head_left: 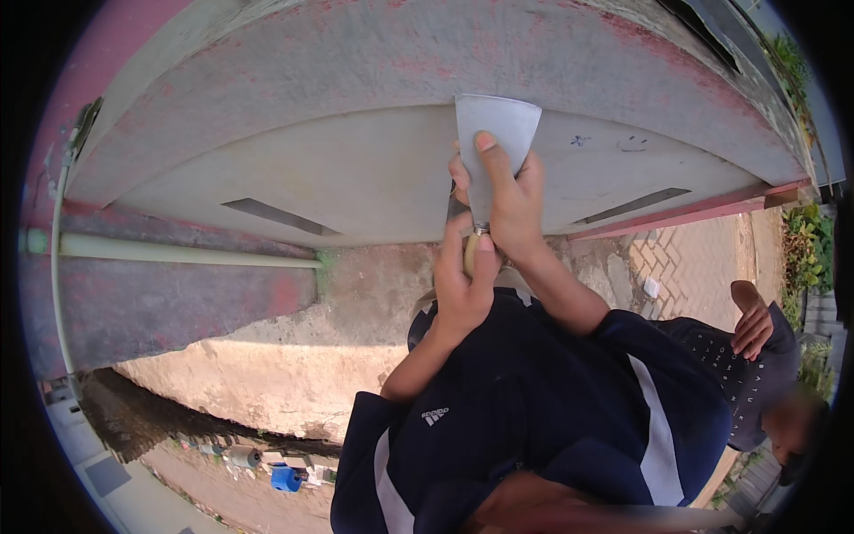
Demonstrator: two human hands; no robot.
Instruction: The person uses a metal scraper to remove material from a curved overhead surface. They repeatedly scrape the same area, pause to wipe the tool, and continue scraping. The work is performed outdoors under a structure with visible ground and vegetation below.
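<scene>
A wide-bladed putty knife (498,114) stands upright in front of me, its flared metal blade pointing up toward the grey wall face. My left hand (464,289) is closed round its pale handle (471,254). My right hand (514,200) grips the blade, the thumb lying flat on its face and fingertips showing past the left edge. Beside the blade, just above my left fingers, a dark grey flat piece (455,206) shows; most of it is hidden, and I cannot tell what it is. Whether the blade's edge touches the wall is unclear.
Before me spans a grey wall (356,76) with worn reddish patches and a smooth lower panel (294,178) with two slots. A pale pipe (187,250) runs at the left. Another person (756,374) is close by on my right. A blue container (286,478) stands at lower left.
</scene>
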